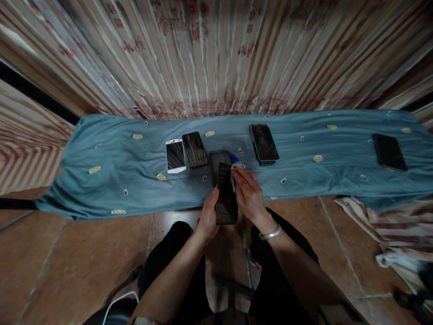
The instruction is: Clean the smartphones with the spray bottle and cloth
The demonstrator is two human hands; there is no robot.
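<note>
While left hand [208,216] clasps dark phone [226,196] | right hand [248,194] grip pinches white cloth [233,174] on it

Bare forearms, silver bangle [269,234] at right wrist, black trousers [176,253].

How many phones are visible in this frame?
6, unless the stack hides more: white phone, black phone beside it, one mid-cloth, one in the left hand, cracked stack, far-right phone.

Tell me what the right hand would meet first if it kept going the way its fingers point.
The right hand points up-left, toward the blue-capped item at its fingers, which it likely meets first; just beyond lies the dark phone on the blue cloth. Depth is unclear.
</note>
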